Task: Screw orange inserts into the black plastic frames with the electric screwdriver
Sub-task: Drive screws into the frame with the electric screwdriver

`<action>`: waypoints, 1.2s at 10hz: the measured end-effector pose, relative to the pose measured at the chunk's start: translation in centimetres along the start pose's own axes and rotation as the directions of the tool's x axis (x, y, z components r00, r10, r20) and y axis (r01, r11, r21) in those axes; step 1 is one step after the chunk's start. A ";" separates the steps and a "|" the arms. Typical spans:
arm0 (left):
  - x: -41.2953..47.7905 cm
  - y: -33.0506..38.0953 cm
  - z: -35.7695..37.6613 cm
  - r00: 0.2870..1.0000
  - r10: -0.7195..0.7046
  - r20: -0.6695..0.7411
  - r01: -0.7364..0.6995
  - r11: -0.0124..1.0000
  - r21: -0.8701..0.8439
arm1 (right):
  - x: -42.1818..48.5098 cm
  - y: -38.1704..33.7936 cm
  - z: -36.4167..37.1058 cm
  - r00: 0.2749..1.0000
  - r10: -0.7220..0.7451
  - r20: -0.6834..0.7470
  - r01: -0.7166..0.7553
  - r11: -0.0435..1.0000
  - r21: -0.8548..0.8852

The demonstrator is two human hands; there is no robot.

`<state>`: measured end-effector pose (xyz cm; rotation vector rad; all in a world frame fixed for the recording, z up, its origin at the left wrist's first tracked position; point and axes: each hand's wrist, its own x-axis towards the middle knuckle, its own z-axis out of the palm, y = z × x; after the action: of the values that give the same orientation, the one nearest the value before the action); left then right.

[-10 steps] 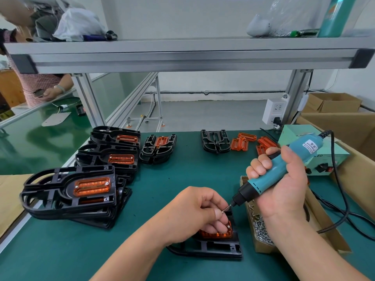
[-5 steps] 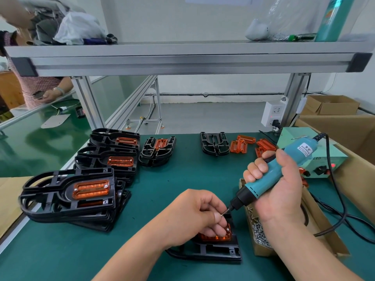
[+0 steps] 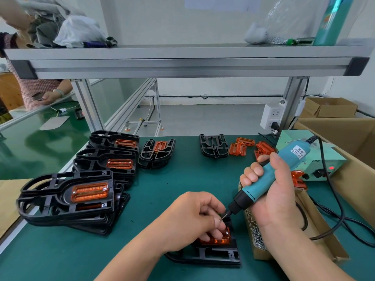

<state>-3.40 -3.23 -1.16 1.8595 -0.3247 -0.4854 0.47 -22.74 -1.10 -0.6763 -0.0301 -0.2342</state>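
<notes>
We note right hand (image 3: 278, 199) clamped on the screwdriver (image 3: 269, 177), bit angled toward left hand (image 3: 194, 218), whose curled fingers hold the orange insert (image 3: 220, 240) in the black frame (image 3: 215, 256) on the worktop (image 3: 182, 179).

"LED" printed on green power box (image 3: 317, 161). White label (image 3: 300, 152) on electric screwdriver (image 3: 269, 177) carries small print, too blurred to read. No other legible text.
</notes>
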 end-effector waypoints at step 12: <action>-0.2 0.3 -0.7 0.999 0.028 0.040 -0.034 0.989 0.146 | -0.6 0.1 0.7 1.000 -0.005 -0.013 0.005 1.000 -0.021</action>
<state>-3.24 -2.67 -0.67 1.9861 -0.4240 -0.4866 -0.10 -22.10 -0.67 -0.6952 -0.0165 -0.2440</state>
